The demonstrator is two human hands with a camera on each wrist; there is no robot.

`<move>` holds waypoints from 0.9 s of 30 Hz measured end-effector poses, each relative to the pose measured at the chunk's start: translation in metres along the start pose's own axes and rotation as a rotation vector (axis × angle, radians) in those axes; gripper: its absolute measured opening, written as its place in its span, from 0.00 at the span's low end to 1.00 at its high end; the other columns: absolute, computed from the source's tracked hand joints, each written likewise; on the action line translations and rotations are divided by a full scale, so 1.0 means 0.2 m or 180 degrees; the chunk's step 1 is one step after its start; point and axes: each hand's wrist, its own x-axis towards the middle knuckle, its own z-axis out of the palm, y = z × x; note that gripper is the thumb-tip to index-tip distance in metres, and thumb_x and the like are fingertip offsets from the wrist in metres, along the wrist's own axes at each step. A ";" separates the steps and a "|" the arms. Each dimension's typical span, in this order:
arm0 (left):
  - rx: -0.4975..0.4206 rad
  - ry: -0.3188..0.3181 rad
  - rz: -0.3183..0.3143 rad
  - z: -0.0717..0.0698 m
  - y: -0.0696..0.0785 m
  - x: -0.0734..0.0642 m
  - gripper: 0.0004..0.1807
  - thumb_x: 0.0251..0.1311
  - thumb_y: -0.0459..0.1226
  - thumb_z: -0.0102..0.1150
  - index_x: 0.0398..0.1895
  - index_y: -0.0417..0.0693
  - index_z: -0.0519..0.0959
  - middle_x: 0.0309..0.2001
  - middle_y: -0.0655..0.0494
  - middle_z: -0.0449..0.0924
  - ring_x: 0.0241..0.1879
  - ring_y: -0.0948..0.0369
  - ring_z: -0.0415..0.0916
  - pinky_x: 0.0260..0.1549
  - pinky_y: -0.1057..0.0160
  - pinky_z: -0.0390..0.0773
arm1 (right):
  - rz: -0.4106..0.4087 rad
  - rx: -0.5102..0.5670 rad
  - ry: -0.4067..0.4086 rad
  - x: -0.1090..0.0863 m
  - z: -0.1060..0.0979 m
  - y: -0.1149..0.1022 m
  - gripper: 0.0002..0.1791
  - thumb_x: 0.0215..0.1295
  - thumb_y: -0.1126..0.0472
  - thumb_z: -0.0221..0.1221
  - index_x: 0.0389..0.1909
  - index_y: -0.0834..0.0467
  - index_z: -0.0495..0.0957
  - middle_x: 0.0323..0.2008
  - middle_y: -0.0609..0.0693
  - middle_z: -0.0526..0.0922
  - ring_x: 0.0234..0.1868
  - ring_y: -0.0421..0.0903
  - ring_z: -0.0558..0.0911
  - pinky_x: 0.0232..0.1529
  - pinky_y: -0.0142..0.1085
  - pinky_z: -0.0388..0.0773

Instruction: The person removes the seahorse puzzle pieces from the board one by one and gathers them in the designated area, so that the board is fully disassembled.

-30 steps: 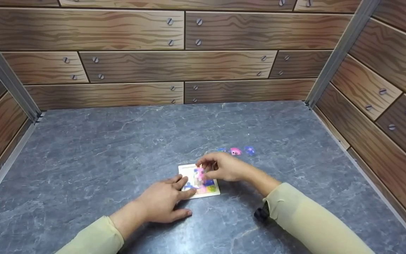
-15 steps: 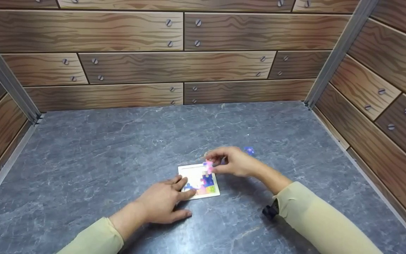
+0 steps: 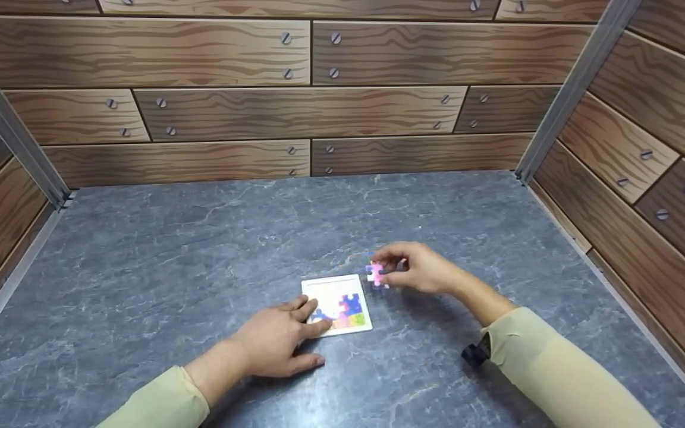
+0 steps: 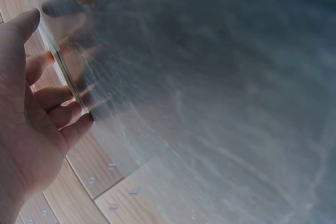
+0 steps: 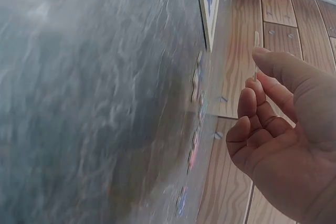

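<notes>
Right hand (image 3: pixel 423 270) pinches one puzzle piece (image 3: pixel 376 273) beside one board (image 3: pixel 333 289)

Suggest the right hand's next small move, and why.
Probably lower the flat pink-and-blue jigsaw piece onto the grey marbled tabletop: the right hand has carried it clear of the white-bordered puzzle board, and loose multicoloured jigsaw pieces lie on that side.

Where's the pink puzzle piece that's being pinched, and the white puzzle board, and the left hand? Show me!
pink puzzle piece (image 3: pixel 376 273): head view, on its pink middle
puzzle board (image 3: pixel 332 293): head view, on its bare white part
left hand (image 3: pixel 277 339): head view, on its back
</notes>
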 end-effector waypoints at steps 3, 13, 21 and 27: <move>-0.0013 0.0000 -0.0008 0.00 0.00 0.00 0.35 0.76 0.62 0.52 0.78 0.57 0.74 0.75 0.34 0.68 0.73 0.39 0.69 0.68 0.45 0.75 | 0.0045 -0.0043 0.0012 -0.01 -0.02 0.02 0.20 0.66 0.64 0.72 0.58 0.65 0.85 0.42 0.52 0.87 0.44 0.47 0.82 0.46 0.40 0.81; -0.0036 0.0009 -0.0003 0.00 0.00 0.00 0.34 0.76 0.61 0.53 0.77 0.57 0.74 0.75 0.34 0.69 0.73 0.38 0.69 0.68 0.45 0.74 | 0.0119 -0.0117 0.0072 -0.05 -0.06 0.09 0.20 0.65 0.65 0.72 0.57 0.63 0.85 0.43 0.53 0.87 0.44 0.48 0.83 0.46 0.38 0.81; 0.0017 0.0025 -0.0001 0.00 0.00 0.00 0.34 0.75 0.62 0.53 0.77 0.57 0.75 0.74 0.34 0.69 0.73 0.39 0.70 0.68 0.46 0.74 | 0.0095 -0.0080 0.0120 -0.09 -0.09 0.15 0.21 0.65 0.67 0.72 0.58 0.67 0.84 0.44 0.57 0.87 0.45 0.50 0.83 0.48 0.39 0.81; 0.0027 0.0019 0.0003 0.00 0.00 0.00 0.35 0.75 0.62 0.53 0.77 0.57 0.74 0.74 0.34 0.69 0.73 0.39 0.70 0.69 0.46 0.74 | 0.0129 -0.0068 0.0107 -0.11 -0.10 0.18 0.20 0.63 0.67 0.73 0.56 0.68 0.84 0.42 0.58 0.87 0.45 0.52 0.83 0.48 0.37 0.81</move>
